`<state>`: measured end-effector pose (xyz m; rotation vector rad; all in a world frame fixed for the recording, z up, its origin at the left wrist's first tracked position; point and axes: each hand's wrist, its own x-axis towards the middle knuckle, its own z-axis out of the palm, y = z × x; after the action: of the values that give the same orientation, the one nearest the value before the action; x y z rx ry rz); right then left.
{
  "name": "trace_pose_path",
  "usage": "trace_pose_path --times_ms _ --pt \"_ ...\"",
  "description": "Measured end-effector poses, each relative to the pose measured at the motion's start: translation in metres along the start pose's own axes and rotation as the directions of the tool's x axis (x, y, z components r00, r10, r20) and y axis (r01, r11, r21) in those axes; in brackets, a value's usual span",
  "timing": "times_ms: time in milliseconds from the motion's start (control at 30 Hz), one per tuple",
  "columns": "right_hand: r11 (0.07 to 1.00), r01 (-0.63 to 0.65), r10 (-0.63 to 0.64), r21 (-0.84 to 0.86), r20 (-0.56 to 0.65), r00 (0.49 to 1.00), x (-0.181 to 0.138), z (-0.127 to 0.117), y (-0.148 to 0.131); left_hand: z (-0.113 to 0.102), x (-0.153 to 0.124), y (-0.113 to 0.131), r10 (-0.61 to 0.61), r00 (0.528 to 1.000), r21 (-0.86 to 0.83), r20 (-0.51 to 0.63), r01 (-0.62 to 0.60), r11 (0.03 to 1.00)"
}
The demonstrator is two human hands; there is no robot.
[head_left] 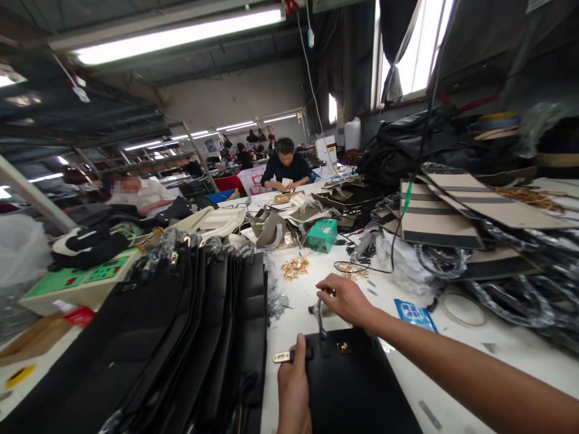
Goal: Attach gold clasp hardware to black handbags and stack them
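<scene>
A flat black handbag point(357, 392) lies on the white table point(298, 295) in front of me. My left hand point(294, 386) rests on its left edge, thumb pressing a black strap tab with a gold metal end point(281, 357). My right hand point(344, 298) reaches in from the right, fingers curled over the bag's black handle point(321, 322) at the top edge. A small gold clasp point(343, 347) sits on the bag's front below that hand.
A row of upright black bags point(190, 337) stands at my left. Piles of gold fittings point(295, 267) lie further up the table near a green box point(322, 234). Striped panels point(434, 217) and wrapped stock fill the right. Two people sit at the far end.
</scene>
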<state>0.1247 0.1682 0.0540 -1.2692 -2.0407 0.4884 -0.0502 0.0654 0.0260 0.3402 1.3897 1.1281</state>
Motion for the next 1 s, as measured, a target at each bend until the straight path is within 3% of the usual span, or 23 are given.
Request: trace_pose_path --times_ms 200,333,467,767,1000 --pt "0.981 -0.13 0.145 -0.147 0.099 0.984 0.084 0.055 0.02 0.0 0.015 -0.008 0.111 0.994 0.062 -0.021 -0.11 0.992" --pt "0.952 -0.217 0.247 -0.214 0.125 0.961 0.109 0.087 0.045 -0.022 0.024 -0.024 0.074 0.993 0.023 0.094 -0.077 0.997" --pt "0.943 -0.237 0.271 -0.233 0.127 0.954 0.12 0.103 0.061 -0.04 0.03 -0.038 0.022 0.977 -0.051 0.211 -0.011 0.999" --pt "0.979 -0.141 0.164 -0.147 0.156 0.974 0.119 0.105 0.064 -0.042 0.037 -0.051 0.017 0.965 -0.134 0.26 0.019 0.991" --pt "0.992 -0.091 0.078 0.083 0.142 0.987 0.091 0.074 0.044 -0.042 0.025 -0.04 -0.013 0.96 -0.026 0.279 0.021 0.999"
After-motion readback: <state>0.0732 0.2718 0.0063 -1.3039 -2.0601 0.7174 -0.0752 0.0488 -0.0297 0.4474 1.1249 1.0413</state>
